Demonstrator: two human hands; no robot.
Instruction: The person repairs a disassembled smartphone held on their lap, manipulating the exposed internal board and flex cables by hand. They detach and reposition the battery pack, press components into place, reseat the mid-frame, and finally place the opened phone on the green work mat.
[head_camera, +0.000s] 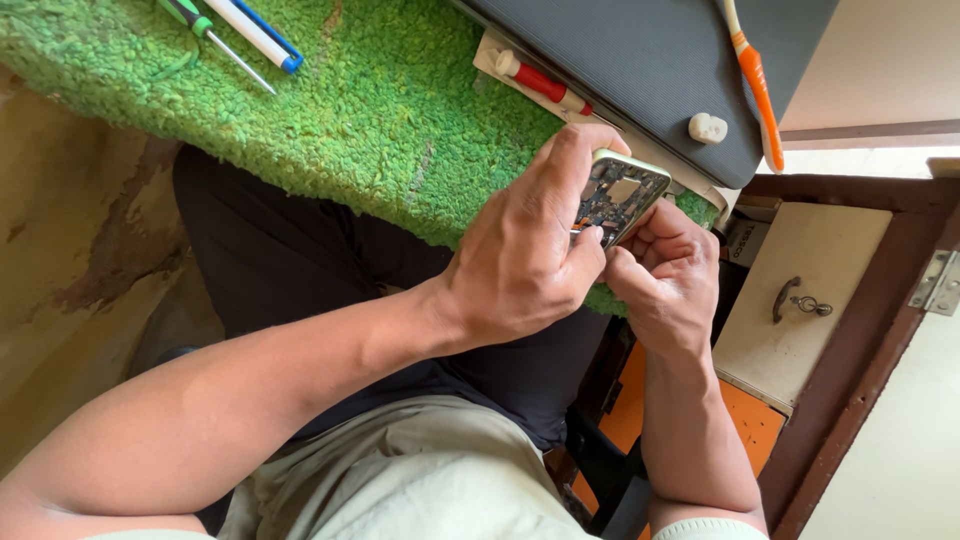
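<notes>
Both hands hold an opened phone (622, 193) with a pale green frame, its circuit board bare and facing up, over the near edge of a green shaggy mat (370, 120). My left hand (520, 255) wraps its fingers over the phone's top edge. Its thumb presses at the lower edge, where a small metal tip (583, 233) shows. My right hand (668, 272) supports the phone from below and from the right, with the thumb against its lower corner. What the metal tip belongs to is hidden by the fingers.
On the mat lie a green-handled screwdriver (205, 28), a white and blue tool (262, 35) and a red-handled tool (543, 83). A dark ribbed pad (640, 70) carries an orange toothbrush (757, 85) and a small white piece (707, 127). A cream drawer front with a handle (785, 298) is at the right.
</notes>
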